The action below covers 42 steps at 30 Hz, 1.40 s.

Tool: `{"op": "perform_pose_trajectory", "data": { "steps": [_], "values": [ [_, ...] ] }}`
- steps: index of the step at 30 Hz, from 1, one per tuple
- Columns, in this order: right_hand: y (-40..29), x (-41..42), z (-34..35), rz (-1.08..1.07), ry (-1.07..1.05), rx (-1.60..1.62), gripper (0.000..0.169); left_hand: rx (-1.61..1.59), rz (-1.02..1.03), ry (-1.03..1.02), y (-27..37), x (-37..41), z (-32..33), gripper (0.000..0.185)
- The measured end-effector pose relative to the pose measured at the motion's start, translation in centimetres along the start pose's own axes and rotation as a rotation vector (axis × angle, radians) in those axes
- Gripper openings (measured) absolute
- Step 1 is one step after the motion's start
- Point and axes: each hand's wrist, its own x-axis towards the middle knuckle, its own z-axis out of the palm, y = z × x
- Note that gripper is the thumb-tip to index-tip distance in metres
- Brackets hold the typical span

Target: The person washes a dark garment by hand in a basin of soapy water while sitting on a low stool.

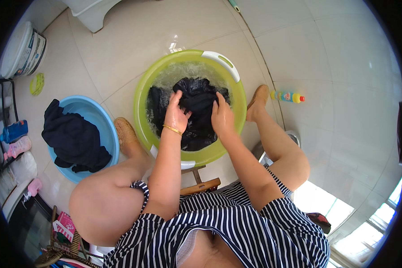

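A dark wet garment (201, 100) lies partly bunched up in a green plastic basin (139, 100) of sudsy water. My left hand (177, 115), wet and with a gold bangle at the wrist, holds the left side of the raised bunch, its fingertips partly hidden by the cloth. On the opposite side, my right hand (222, 115) grips the cloth with its fingers against the edge. More of the dark fabric spreads in the water below and to the left of my hands.
Left of my foot, a blue basin (112, 137) holds a heap of dark cloth (75, 137). A yellow bottle with a red cap (286, 96) is by the wall at right. A white bucket (23, 50) and a black rack (1, 107) with bottles are at far left. A white stool (90, 13) stands ahead.
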Motion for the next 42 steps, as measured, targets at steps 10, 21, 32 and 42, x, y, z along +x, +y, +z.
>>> {"op": "perform_pose_trajectory", "data": {
  "steps": [10, 21, 32, 42],
  "values": [
    [-1.7, -0.5, 8.0, -0.272, -0.666, -0.611, 0.052, 0.043, 0.056, 0.19, -1.9, 1.7, -2.2, 0.059],
    [-9.5, -4.6, -6.2, -0.219, -0.317, 0.13, 0.078, -0.036, -0.184, -0.18, 0.2, -0.2, -0.2, 0.068],
    [-2.4, 1.6, -4.3, -0.171, 0.196, 0.117, 0.027, -0.1, -0.014, -0.107, -1.5, -1.1, 2.8, 0.023],
    [-1.6, -3.0, -2.1, -0.149, -0.31, 0.135, 0.07, -0.132, 0.063, -0.16, -1.8, -0.4, -1.3, 0.066]
  ]
}}
